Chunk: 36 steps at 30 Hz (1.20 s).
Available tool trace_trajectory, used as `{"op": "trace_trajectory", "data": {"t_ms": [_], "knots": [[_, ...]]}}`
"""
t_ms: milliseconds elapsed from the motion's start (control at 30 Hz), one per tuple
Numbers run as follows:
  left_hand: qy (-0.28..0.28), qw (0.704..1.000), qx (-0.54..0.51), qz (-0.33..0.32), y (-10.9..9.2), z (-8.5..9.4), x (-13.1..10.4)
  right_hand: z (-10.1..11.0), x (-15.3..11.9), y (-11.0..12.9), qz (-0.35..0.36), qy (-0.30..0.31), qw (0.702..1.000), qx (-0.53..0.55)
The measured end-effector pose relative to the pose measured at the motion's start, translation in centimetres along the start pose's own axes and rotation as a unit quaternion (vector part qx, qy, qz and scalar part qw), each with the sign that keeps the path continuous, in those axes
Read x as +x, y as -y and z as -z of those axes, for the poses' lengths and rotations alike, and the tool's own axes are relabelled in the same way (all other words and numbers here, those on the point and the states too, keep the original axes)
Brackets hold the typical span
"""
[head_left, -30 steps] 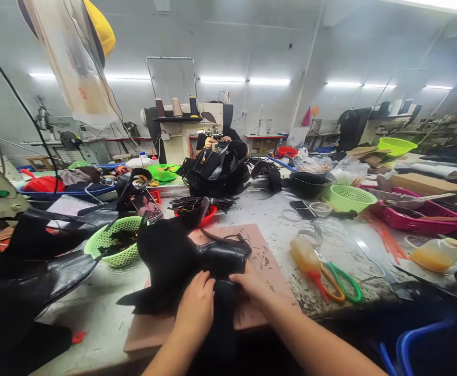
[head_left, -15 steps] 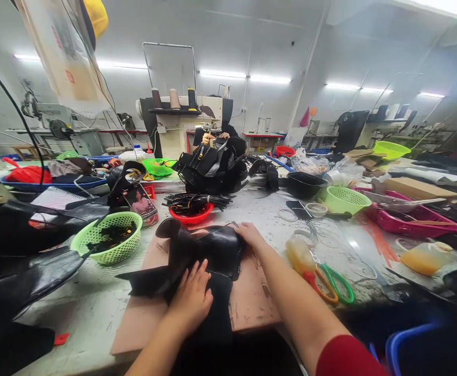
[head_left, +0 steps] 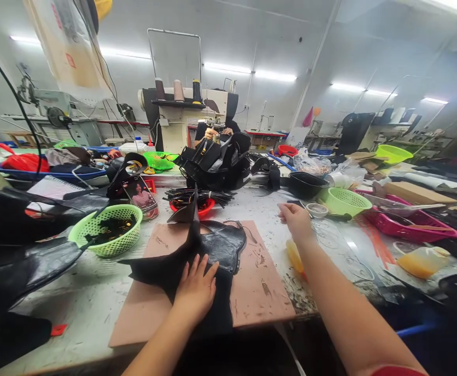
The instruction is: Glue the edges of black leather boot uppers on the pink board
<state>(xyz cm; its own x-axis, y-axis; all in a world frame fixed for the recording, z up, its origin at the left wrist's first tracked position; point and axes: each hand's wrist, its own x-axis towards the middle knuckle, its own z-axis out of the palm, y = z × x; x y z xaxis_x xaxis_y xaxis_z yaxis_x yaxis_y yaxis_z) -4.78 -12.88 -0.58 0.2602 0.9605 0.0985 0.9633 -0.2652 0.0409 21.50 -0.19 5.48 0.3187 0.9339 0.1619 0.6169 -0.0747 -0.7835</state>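
A black leather piece (head_left: 222,245) lies on a pinkish board (head_left: 259,297), partly overhanging its near edge. It branches: one pointed flap aims left, another stands upright, the glossy panel reaches right, and a dull strip runs toward the person. Its widest stretch goes left to right.

The left hand (head_left: 197,287) presses flat on it, fingers slightly spread, gripping nothing. The right hand (head_left: 296,222) is over the tabletop (head_left: 91,297) to the right of the board, thumb and fingertips drawn together; whether they pinch anything small, I cannot tell.

Dark scraps mark the board. A pale green basket (head_left: 134,235) sits to its left, a red bowl (head_left: 207,210) beyond. Farther back, a co-worker's hand (head_left: 210,134) is at a sewing machine (head_left: 173,120) under tube lights (head_left: 228,68).
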Motion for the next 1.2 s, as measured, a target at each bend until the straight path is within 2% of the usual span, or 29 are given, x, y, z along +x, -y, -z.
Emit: {"op": "trace_trajectory", "data": {"t_ms": [33,100,267,367,467,533,567,600,667,700,733,767,800,833,900,967,1000,1067,1200], "knots": [[0.011,1.000,-0.002,-0.001,-0.2,0.2,0.2,0.3,-0.5,-0.3,0.014,0.016,1.000,-0.009],[0.026,0.999,-0.018,-0.011,-0.6,0.7,1.0,-0.3,-1.4,-0.7,0.043,0.051,0.997,-0.038],[0.034,0.998,-0.053,-0.031,-1.2,0.9,3.1,-6.2,-1.6,0.1,0.087,0.100,0.983,-0.126],[0.042,0.997,-0.053,-0.034,-1.0,0.2,3.6,-7.5,0.1,1.7,0.076,0.088,0.979,-0.167],[0.057,0.996,-0.052,-0.036,-0.7,-0.3,3.6,-5.2,2.2,3.3,0.054,0.040,0.979,-0.191],[0.064,0.996,-0.052,-0.037,-0.6,-0.5,3.5,-2.2,2.3,3.8,0.051,0.035,0.978,-0.197],[0.065,0.996,-0.051,-0.038,-0.6,-0.5,3.5,-0.5,1.8,3.7,0.055,0.051,0.977,-0.198],[0.068,0.996,-0.050,-0.037,-0.6,-0.5,3.5,1.1,0.7,3.4,0.059,0.078,0.975,-0.199],[0.073,0.996,-0.047,-0.037,-0.6,-0.5,3.6,4.3,-2.3,2.1,0.073,0.174,0.961,-0.200],[0.076,0.995,-0.044,-0.039,-0.6,-0.5,3.6,5.8,-4.1,1.2,0.084,0.243,0.946,-0.196],[0.080,0.995,-0.040,-0.044,-0.7,-0.5,3.7,7.0,-5.7,0.2,0.131,0.355,0.909,-0.175],[0.082,0.995,-0.036,-0.049,-0.7,-0.4,3.8,8.1,-7.0,-0.9,0.152,0.412,0.885,-0.157],[0.085,0.994,-0.032,-0.055,-0.7,-0.4,3.9,9.0,-7.8,-2.0,0.152,0.428,0.878,-0.152],[0.086,0.994,-0.027,-0.059,-0.7,-0.3,4.0,9.5,-8.1,-3.0,0.139,0.411,0.887,-0.154],[0.088,0.994,-0.016,-0.057,-0.9,-0.1,4.1,9.7,-7.2,-4.7,0.055,0.283,0.940,-0.182],[0.086,0.995,-0.003,-0.047,-1.2,0.2,4.1,8.7,-5.2,-6.2,-0.063,0.153,0.972,-0.169],[0.083,0.996,0.005,-0.042,-1.3,0.3,4.1,7.9,-4.1,-6.8,-0.117,0.117,0.976,-0.144],[0.075,0.996,0.018,-0.036,-1.3,0.5,3.9,6.2,-2.2,-7.8,-0.185,0.101,0.975,-0.076],[0.063,0.996,0.016,-0.054,-0.7,0.3,3.7,4.5,-1.4,-9.4,-0.200,0.094,0.973,0.062]]}}
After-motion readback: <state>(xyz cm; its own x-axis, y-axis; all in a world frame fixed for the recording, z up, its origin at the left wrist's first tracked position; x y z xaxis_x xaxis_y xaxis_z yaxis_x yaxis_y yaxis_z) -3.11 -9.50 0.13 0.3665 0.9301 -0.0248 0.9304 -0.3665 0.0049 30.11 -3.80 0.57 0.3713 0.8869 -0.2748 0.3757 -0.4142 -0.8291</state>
